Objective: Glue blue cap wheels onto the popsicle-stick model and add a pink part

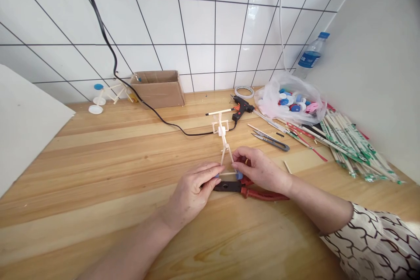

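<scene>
As your left hand (190,194) and right hand (260,168) pinched the wooden frame (222,133), red-handled pliers (264,194) lay beneath. A glue gun (242,107) sat at twelve o'clock.

A hot glue gun (242,107) lies on the wooden bench (98,162), with a roll of white tape (244,92) just behind it. To the gun's right, a clear plastic bag (288,100) holds blue, white and pink bottle caps (290,101), and a water bottle (310,57) leans behind it. Further right lie paper-wrapped chopsticks (351,146). Just in front sit dark-handled snips (271,141). A black cable (144,105) runs left from the gun, past a cardboard box (158,89) against the white tiled wall (210,22). Beyond the box stands a small stick bicycle (110,96) with bottle-cap wheels.
</scene>
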Demonstrator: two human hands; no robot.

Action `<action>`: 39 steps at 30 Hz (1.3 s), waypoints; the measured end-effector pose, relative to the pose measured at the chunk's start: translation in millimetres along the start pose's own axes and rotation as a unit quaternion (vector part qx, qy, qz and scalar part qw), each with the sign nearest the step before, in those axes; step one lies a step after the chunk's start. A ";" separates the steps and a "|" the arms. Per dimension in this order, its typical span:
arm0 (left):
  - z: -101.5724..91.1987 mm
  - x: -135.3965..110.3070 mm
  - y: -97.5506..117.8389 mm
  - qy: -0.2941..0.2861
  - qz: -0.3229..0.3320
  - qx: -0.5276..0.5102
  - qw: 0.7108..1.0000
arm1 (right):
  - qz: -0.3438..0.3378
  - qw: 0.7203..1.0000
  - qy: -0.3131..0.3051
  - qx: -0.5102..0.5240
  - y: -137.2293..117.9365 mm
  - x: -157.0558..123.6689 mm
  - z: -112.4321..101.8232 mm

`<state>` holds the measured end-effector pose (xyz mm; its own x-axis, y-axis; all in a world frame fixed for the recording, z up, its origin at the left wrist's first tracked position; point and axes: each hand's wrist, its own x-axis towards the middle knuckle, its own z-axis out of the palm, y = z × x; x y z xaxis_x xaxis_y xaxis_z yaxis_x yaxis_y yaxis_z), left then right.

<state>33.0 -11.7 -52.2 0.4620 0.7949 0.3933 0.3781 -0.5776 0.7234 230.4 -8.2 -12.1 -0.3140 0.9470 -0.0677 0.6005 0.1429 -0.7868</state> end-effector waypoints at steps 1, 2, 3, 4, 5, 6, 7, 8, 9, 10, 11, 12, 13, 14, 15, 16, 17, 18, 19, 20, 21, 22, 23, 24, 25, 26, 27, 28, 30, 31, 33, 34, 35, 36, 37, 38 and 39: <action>-0.1 -0.1 0.0 0.000 -0.001 0.002 1.000 | 0.002 1.000 0.000 0.000 -0.1 0.2 -0.1; -0.2 -0.3 0.0 0.000 -0.002 0.004 1.000 | 0.003 1.000 -0.001 0.001 -0.2 0.4 -0.3; -0.3 -0.4 0.0 0.000 -0.001 0.005 1.000 | 0.005 1.000 -0.001 0.001 -0.4 0.5 -0.5; -0.4 -0.5 0.0 0.000 0.002 0.006 1.000 | 0.006 1.000 -0.002 0.002 -0.6 0.5 -0.8; -0.6 -0.5 0.0 0.000 0.004 0.007 1.000 | 0.006 1.000 -0.004 0.002 -0.8 0.4 -1.0; -0.6 -0.6 0.0 0.000 0.006 0.009 1.000 | 0.006 1.000 -0.005 0.003 -1.0 0.3 -1.3; -0.7 -0.7 0.0 0.001 0.007 0.010 1.000 | 0.007 1.000 -0.007 0.005 -1.1 0.1 -1.4; -0.7 -0.7 0.0 0.001 0.008 0.011 1.000 | 0.007 1.000 -0.008 0.006 -1.2 -0.1 -1.6; -0.7 -0.7 0.1 0.002 0.009 0.012 1.000 | 0.007 1.000 -0.009 0.007 -1.1 -0.3 -1.7; -0.6 -0.6 0.2 0.002 0.009 0.012 1.000 | 0.007 1.000 -0.009 0.009 -0.9 -0.4 -1.7; -0.6 -0.4 0.2 0.003 0.011 0.011 1.000 | 0.007 1.000 -0.010 0.010 -0.6 -0.4 -1.6; -0.5 -0.3 0.3 0.004 0.012 0.010 1.000 | 0.007 1.000 -0.010 0.012 -0.4 -0.5 -1.6; -0.5 -0.1 0.3 0.005 0.013 0.010 1.000 | 0.007 1.000 -0.011 0.012 -0.3 -0.4 -1.5; -0.4 0.0 0.3 0.005 0.013 0.010 1.000 | 0.007 1.000 -0.012 0.013 -0.1 -0.4 -1.4; -0.4 0.1 0.3 0.005 0.013 0.010 1.000 | 0.008 1.000 -0.013 0.015 -0.1 -0.4 -1.4; -0.3 0.1 0.2 0.004 0.013 0.010 1.000 | 0.008 1.000 -0.013 0.016 -0.1 -0.4 -1.3; -0.3 0.0 0.1 0.002 0.012 0.011 1.000 | 0.008 1.000 -0.013 0.017 -0.1 -0.4 -1.3; -0.3 0.0 0.0 0.001 0.011 0.011 1.000 | 0.008 1.000 -0.013 0.018 0.0 -0.5 -1.3; -0.3 -0.1 -0.1 0.000 0.010 0.011 1.000 | 0.007 1.000 -0.012 0.019 0.1 -0.5 -1.2; -0.3 -0.2 -0.2 0.000 0.010 0.011 1.000 | 0.007 1.000 -0.011 0.021 0.3 -0.7 -1.3; -0.3 -0.2 -0.2 0.000 0.011 0.010 1.000 | 0.008 1.000 -0.011 0.022 0.5 -0.8 -1.4; -0.3 -0.2 -0.2 0.000 0.011 0.010 1.000 | 0.008 1.000 -0.010 0.023 0.7 -1.0 -1.5; -0.4 -0.2 -0.1 0.000 0.011 0.009 1.000 | 0.008 1.000 -0.010 0.024 0.9 -1.2 -1.7; -0.5 -0.2 0.0 -0.001 0.011 0.008 1.000 | 0.008 1.000 -0.010 0.025 1.1 -1.4 -2.0; -0.6 -0.1 0.1 -0.002 0.010 0.007 1.000 | 0.006 1.000 -0.009 0.025 1.2 -1.5 -2.3; -0.6 -0.1 0.3 -0.003 0.008 0.006 1.000 | 0.005 1.000 -0.008 0.025 1.2 -1.6 -2.6; -0.7 -0.1 0.4 -0.004 0.005 0.005 1.000 | 0.004 1.000 -0.007 0.025 1.3 -1.6 -2.9; -0.8 -0.2 0.4 -0.004 0.003 0.003 1.000 | 0.004 1.000 -0.007 0.026 1.3 -1.7 -3.2; -0.9 -0.1 0.5 -0.004 0.002 0.002 1.000 | 0.003 1.000 -0.009 0.027 1.3 -1.6 -3.4; -0.9 -0.1 0.5 -0.003 0.003 0.002 1.000 | 0.003 1.000 -0.009 0.027 1.4 -1.6 -3.3; -0.9 0.1 0.9 -0.002 0.002 0.002 1.000 | 0.002 1.000 -0.009 0.024 1.6 -1.3 -2.8; -0.9 0.2 1.2 -0.002 0.000 0.002 1.000 | 0.002 1.000 -0.008 0.020 1.7 -1.2 -2.6; -0.9 0.2 1.6 -0.002 -0.002 0.001 1.000 | 0.002 1.000 -0.008 0.016 1.7 -1.0 -2.3; -0.9 0.3 2.0 -0.002 -0.004 0.001 1.000 | 0.003 1.000 -0.007 0.011 1.7 -0.9 -2.1; -0.9 0.3 2.4 -0.001 -0.005 0.001 1.000 | 0.003 1.000 -0.007 0.007 1.7 -0.7 -1.8; -1.0 0.2 2.7 0.000 -0.004 0.001 1.000 | 0.003 1.000 -0.006 0.002 1.6 -0.7 -1.7; -1.1 0.1 2.9 0.000 -0.002 0.000 1.000 | 0.003 1.000 -0.005 -0.002 1.6 -0.6 -1.6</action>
<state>33.2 -13.1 -49.4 0.4599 0.7976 0.3903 0.3807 -0.5742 0.7248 232.7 -8.1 -12.3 -0.3177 0.9449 -0.0795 0.6053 0.1376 -0.7840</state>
